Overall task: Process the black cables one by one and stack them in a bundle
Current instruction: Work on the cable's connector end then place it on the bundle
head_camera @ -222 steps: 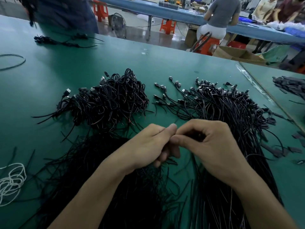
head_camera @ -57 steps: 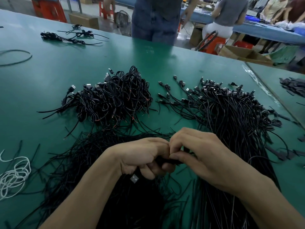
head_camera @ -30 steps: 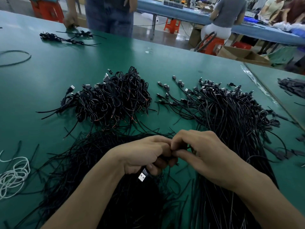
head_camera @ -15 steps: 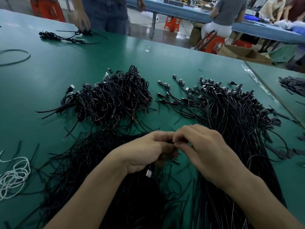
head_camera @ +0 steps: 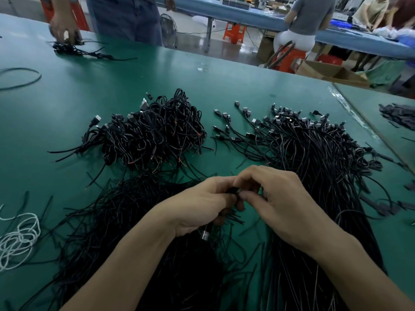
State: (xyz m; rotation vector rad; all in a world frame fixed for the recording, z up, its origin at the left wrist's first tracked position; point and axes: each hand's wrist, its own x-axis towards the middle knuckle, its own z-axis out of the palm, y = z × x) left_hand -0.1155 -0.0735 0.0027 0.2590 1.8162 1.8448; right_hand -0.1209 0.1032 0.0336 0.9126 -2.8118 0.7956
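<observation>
**Inspector:** State of the hands?

**Assistant:** The left hand (head_camera: pixel 202 207) is curled round a black cable (head_camera: pixel 233 190), fingers closed on it. A metal USB plug (head_camera: pixel 204 234) hangs out below the palm. The right hand (head_camera: pixel 285 205) pinches the same cable between thumb and forefinger. The fingertips of the two hands meet.

**Inspector:** The cable itself?

**Assistant:** Fingers cover most of it, and only a short dark stretch shows between the hands. It is held at the near side of the worktop (head_camera: pixel 112 86), over the edge of a heap of loose cables (head_camera: pixel 139 232).

**Inspector:** Other stock?

**Assistant:** A pile of coiled cables (head_camera: pixel 155 135) lies beyond the left hand. A sheaf of straight cables (head_camera: pixel 314 158) lies to the right, plugs fanned at its far end.

**Inspector:** Edges and room?

**Assistant:** Bare green surface runs beyond both piles to the far edge. A seam (head_camera: pixel 370 122) runs close along the sheaf's right side. A white cord (head_camera: pixel 18 239) lies at the left.
</observation>
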